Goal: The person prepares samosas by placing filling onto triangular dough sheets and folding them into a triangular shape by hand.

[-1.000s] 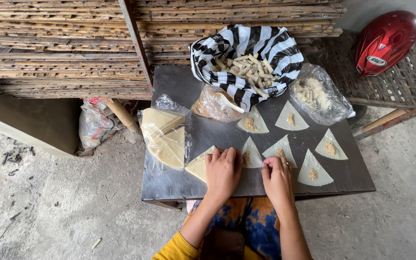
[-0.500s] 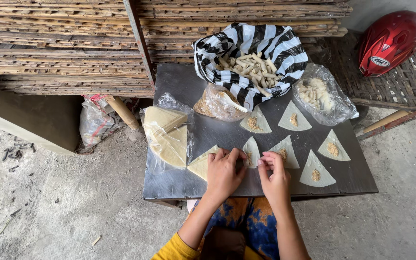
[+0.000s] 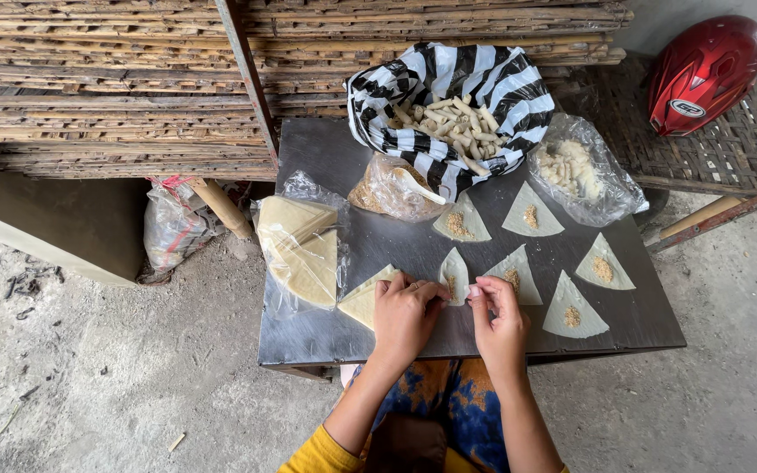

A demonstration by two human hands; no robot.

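On a dark metal table (image 3: pixel 326 166) lie several triangular dough wrappers, each with a spot of crumbly filling. My left hand (image 3: pixel 406 314) and my right hand (image 3: pixel 497 317) pinch one folded wrapper (image 3: pixel 454 274) between their fingertips at the table's near edge. Another filled wrapper (image 3: pixel 512 278) lies just right of it. A small stack of plain wrappers (image 3: pixel 364 298) sits under my left hand's thumb side.
A black-and-white striped bag (image 3: pixel 475 88) holds rolled pieces. Clear bags hold filling with a spoon (image 3: pixel 392 186), white lumps (image 3: pixel 576 171) and stacked wrappers (image 3: pixel 300 250). Bamboo trays (image 3: pixel 89 88) are stacked behind. A red helmet (image 3: pixel 703 70) rests at the right.
Both hands have drawn together over the wrapper near the table's front edge, and its sides are now folded up between the fingertips.
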